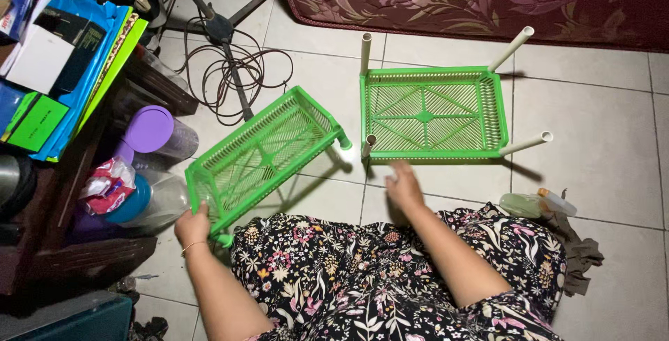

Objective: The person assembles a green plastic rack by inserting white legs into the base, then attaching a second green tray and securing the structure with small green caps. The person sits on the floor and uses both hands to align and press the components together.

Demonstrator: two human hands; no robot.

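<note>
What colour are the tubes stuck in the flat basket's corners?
White tubes in the green basket, clearest in the head view.

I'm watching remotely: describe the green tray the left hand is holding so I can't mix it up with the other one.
Start at the dark wooden shelf unit on the left; beside it, on the pale tiled floor, the left hand grips a green slatted plastic tray by its near corner. Unlike the flat green plastic tray near the right hand, it is tilted and carries no white tube legs.

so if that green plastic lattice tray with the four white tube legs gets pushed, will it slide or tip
The green plastic lattice tray with white tube legs probably slides easily: its flat base rests on smooth floor tiles. Openwork plastic suggests it is light. The upward-pointing legs look loosely socketed, so they might wobble.
</note>
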